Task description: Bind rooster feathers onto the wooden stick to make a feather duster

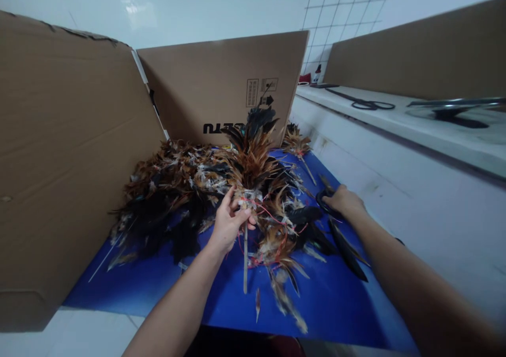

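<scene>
My left hand (233, 222) is closed around the upper part of a thin stick (245, 262). Brown and black feathers (253, 162) fan upward from the stick's top, like a feather duster, with red string (263, 209) wound at their base. On the right, my right hand (347, 203) grips the black handle of a pair of scissors (324, 201), low over the blue table surface (340, 304). The scissors' blades are hard to make out. Loose black feathers (343, 246) lie just below that hand. More tied brown feathers (272, 246) rest between the two hands.
A large heap of feathers (169, 172) covers the back left. Cardboard panels (205, 83) stand behind and at the left (59, 162). Another feather bundle on a stick (298, 143) lies at the back right. Beyond it, a white ledge (415, 130) holds other scissors (371, 105).
</scene>
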Tool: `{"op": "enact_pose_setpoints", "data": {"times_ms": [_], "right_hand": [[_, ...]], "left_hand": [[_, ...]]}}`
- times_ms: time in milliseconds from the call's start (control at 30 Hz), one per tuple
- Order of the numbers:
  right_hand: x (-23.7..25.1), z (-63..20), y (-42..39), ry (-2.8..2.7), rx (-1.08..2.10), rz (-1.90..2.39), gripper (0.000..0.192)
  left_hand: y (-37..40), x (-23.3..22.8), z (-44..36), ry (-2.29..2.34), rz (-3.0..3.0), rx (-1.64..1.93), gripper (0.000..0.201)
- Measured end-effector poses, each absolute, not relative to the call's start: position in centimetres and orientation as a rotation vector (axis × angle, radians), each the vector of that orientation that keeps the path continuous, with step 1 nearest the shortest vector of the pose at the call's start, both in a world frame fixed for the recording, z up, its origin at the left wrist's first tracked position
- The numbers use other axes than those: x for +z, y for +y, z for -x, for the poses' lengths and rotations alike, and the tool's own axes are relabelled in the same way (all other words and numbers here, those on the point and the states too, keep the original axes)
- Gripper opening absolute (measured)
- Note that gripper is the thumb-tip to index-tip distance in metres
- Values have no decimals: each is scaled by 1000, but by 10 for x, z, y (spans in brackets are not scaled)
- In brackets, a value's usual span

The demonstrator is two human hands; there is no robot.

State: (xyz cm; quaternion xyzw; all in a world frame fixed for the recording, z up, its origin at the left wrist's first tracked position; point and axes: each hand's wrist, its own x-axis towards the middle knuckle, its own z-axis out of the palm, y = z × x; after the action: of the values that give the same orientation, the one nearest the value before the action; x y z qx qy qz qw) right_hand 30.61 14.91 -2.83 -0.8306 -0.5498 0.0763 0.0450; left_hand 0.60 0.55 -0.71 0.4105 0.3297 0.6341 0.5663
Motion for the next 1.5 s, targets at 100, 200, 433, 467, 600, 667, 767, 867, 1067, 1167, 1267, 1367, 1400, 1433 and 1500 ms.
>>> {"op": "enact_pose_setpoints", "data": {"times_ms": [100,200,433,467,600,667,767,867,1067,1167,1267,1367,1400,1433,1500], "right_hand": [[-22,-305,145,-1744,252,2513,58],[-11,-302,136,-1810,259,2465,48],[16,-265,96,-1957,169,2090,34],[19,-254,87,-1982,213,2005,34],[30,-205,49,-1644,1163,1390,48],[34,-186,34,-1640,1304,1278,44],[37,-171,23,-1758,1291,1184,33],[37,-168,22,-1762,1158,1161,30],[31,-168,26,-1626,1085,1105,27],[27,-166,26,-1542,1104,1091,27],[23,-165,26,-1478,1126,1087,27],[19,-165,26,-1461,1145,1086,26],[17,-165,26,-1459,1140,1087,26],[16,-165,27,-1456,1126,1087,25],[14,-164,27,-1449,1074,1076,24]], "left_hand": [[6,-8,-6,768,-956,1483,80],[5,-9,-7,758,-941,1478,80],[4,-6,-8,732,-879,1439,75],[3,-6,-8,728,-878,1435,74],[2,-6,-8,725,-896,1419,73],[1,-6,-8,732,-912,1410,73],[1,-6,-8,734,-922,1392,73],[1,-5,-8,700,-902,1380,68],[1,-6,-7,648,-829,1345,62],[2,-7,-7,631,-813,1335,61],[3,-7,-7,617,-795,1330,57],[3,-5,-7,602,-784,1311,47],[3,-5,-7,598,-782,1301,43],[3,-5,-7,597,-780,1293,39],[3,-5,-7,604,-776,1274,33]]}}
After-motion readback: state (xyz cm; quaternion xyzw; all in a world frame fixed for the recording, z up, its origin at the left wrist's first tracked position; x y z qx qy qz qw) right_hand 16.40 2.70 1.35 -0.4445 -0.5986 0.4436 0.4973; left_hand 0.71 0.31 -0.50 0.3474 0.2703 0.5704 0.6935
